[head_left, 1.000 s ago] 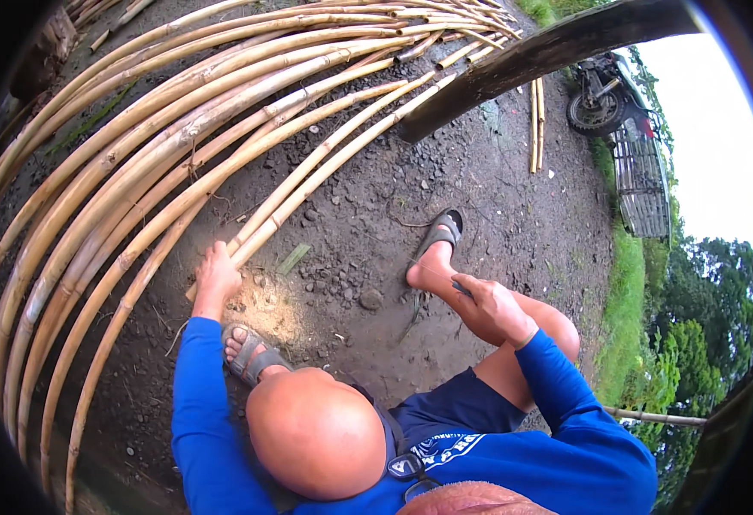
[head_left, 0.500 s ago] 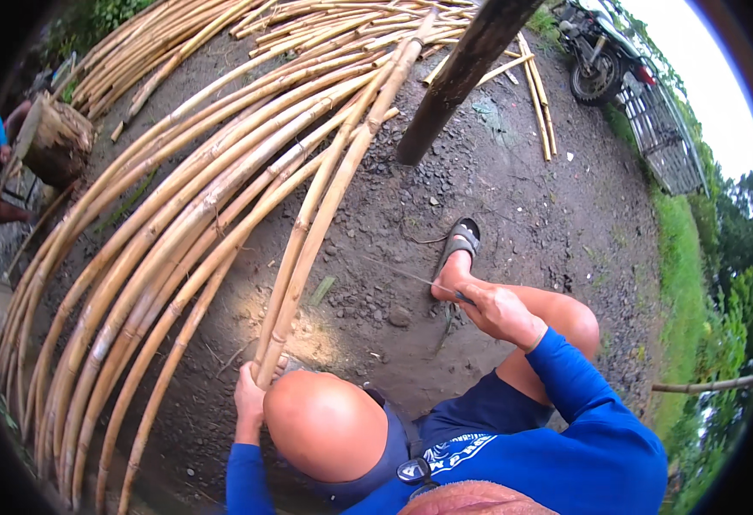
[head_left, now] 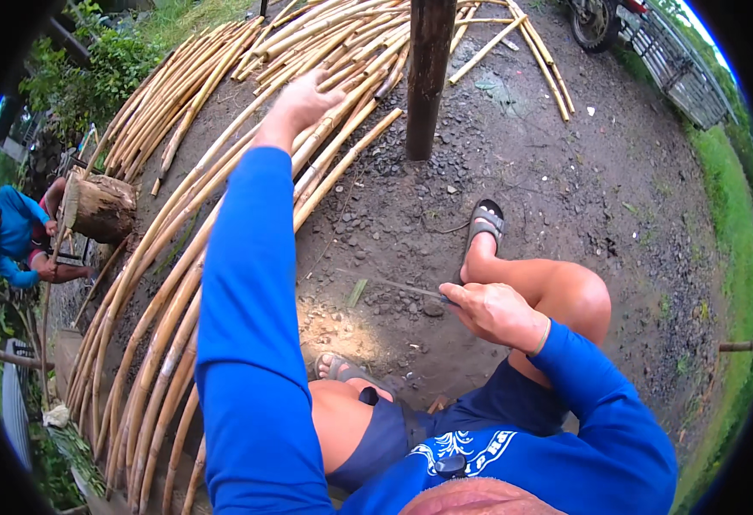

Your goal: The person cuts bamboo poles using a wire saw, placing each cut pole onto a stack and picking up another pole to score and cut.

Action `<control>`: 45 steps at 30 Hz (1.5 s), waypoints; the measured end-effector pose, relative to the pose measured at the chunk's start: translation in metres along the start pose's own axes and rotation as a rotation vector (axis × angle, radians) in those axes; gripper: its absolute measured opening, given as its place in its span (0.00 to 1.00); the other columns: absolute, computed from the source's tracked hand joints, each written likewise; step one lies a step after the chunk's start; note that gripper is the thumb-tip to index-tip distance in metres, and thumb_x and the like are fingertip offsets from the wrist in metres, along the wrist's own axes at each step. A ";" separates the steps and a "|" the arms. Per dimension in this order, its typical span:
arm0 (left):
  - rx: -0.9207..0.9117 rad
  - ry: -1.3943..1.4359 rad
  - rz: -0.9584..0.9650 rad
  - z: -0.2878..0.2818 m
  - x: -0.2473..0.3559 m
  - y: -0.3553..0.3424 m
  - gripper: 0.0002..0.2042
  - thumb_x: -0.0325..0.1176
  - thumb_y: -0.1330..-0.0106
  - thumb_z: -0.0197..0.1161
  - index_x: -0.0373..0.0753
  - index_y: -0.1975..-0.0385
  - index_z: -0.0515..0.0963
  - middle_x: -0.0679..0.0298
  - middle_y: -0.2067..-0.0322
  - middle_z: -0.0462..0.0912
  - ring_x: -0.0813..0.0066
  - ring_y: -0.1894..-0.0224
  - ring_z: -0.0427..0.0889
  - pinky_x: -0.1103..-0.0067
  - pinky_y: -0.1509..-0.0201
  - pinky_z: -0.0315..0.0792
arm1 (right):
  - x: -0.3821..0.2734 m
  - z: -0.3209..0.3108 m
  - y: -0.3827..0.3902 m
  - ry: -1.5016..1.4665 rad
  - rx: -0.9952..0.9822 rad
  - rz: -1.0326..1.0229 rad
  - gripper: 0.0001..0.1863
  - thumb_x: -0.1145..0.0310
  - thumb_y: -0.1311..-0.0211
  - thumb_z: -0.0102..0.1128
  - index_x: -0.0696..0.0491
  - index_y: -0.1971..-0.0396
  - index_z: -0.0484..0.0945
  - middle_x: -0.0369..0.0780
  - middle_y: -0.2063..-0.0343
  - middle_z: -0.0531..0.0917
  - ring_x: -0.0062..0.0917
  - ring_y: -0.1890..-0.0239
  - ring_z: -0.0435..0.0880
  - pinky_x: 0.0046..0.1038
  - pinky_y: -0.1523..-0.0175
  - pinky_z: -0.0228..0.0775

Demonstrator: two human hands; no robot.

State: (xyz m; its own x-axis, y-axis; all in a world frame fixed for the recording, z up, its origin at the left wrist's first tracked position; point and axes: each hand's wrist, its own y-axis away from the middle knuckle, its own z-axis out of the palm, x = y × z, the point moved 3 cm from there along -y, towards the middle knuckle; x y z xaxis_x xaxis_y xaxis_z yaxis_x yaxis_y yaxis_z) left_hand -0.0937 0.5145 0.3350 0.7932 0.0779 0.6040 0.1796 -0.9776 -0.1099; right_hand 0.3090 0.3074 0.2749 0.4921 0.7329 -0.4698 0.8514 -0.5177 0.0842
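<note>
My left arm reaches far forward, and my left hand is over the long bamboo poles with its fingers apart. Whether the fingertips touch a pole, I cannot tell. My right hand is closed round the handle of a knife near my right knee. Its long thin blade points left, above the dirt, and the grip is mostly covered by my fingers. The poles lie side by side in a wide bundle, running from lower left to the top; my left sleeve hides part of them.
A dark upright post stands right of the bundle. At far left a person in blue sits by a log. More poles lie behind. A motorcycle and a metal rack stand at upper right.
My left hand has let go of the two poles it held by my left knee and moved forward over the bundle. The knife stays in my right hand. The view has shifted.
</note>
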 end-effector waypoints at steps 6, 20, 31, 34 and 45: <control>-0.514 -0.275 0.021 0.090 -0.146 0.207 0.27 0.39 0.39 0.76 0.39 0.39 0.83 0.48 0.48 0.89 0.51 0.45 0.88 0.64 0.38 0.80 | -0.019 -0.006 0.015 -0.010 -0.129 -0.018 0.21 0.67 0.30 0.65 0.52 0.39 0.78 0.45 0.68 0.87 0.44 0.68 0.89 0.44 0.66 0.81; 0.188 -0.737 -0.771 -0.069 -0.393 0.522 0.21 0.28 0.28 0.60 0.36 0.35 0.78 0.44 0.39 0.83 0.46 0.37 0.82 0.56 0.30 0.74 | -0.038 -0.008 -0.006 -0.020 -0.049 -0.066 0.23 0.71 0.34 0.70 0.51 0.40 0.79 0.43 0.70 0.84 0.45 0.67 0.88 0.45 0.63 0.80; -0.120 -0.733 -1.096 -0.066 -0.407 0.478 0.34 0.46 0.34 0.75 0.47 0.28 0.72 0.54 0.31 0.79 0.46 0.27 0.74 0.39 0.23 0.59 | -0.015 0.008 -0.021 0.011 -0.090 0.081 0.21 0.73 0.31 0.66 0.55 0.39 0.79 0.51 0.61 0.87 0.51 0.59 0.88 0.47 0.54 0.79; -0.141 -0.805 -1.020 -0.055 -0.404 0.475 0.31 0.50 0.36 0.76 0.49 0.35 0.77 0.52 0.35 0.81 0.48 0.30 0.78 0.43 0.28 0.66 | -0.009 0.008 -0.016 0.051 -0.067 0.142 0.21 0.73 0.32 0.66 0.55 0.39 0.79 0.51 0.59 0.88 0.50 0.58 0.88 0.47 0.53 0.80; -0.109 -0.525 -0.708 -0.068 -0.310 0.546 0.30 0.58 0.39 0.77 0.35 0.54 0.82 0.40 0.57 0.88 0.37 0.51 0.86 0.52 0.47 0.79 | -0.010 -0.001 0.003 0.036 -0.031 0.005 0.18 0.67 0.26 0.61 0.53 0.40 0.76 0.45 0.68 0.87 0.45 0.65 0.89 0.46 0.60 0.81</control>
State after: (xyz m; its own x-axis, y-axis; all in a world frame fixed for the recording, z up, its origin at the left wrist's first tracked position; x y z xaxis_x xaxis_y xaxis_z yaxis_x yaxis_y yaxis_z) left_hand -0.2811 -0.0569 0.1416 0.6865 0.7248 0.0587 0.6942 -0.6772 0.2439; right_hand 0.3070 0.2988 0.2804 0.5019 0.7460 -0.4377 0.8540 -0.5078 0.1138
